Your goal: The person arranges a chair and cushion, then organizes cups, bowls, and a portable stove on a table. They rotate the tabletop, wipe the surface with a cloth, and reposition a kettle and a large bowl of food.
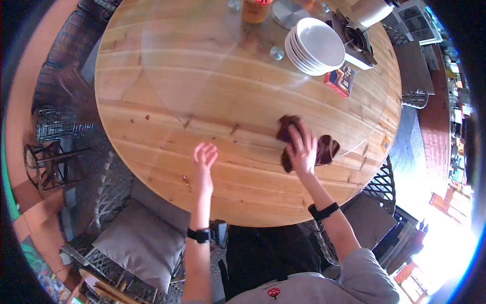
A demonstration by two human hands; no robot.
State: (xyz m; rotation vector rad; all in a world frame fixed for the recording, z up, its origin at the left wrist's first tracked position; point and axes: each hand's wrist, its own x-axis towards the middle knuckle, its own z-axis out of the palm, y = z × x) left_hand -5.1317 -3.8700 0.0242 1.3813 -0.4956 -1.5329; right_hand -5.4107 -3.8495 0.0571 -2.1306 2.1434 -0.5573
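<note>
A dark brown cloth (327,150) lies bunched on the round wooden table (223,187). My right hand (304,152) is on top of the cloth, fingers pressed into its folds, and parts of it show on both sides of the hand. My left hand (204,157) hovers near the table's front part, its fingers loosely curled and apart, holding nothing. Each wrist wears a black band.
Stacked white plates (321,44) stand at the back right, beside a small red box (340,80) and a portable stove (356,38). A brown cup (255,11) sits at the far edge. Cushioned wicker chairs (142,238) surround the table.
</note>
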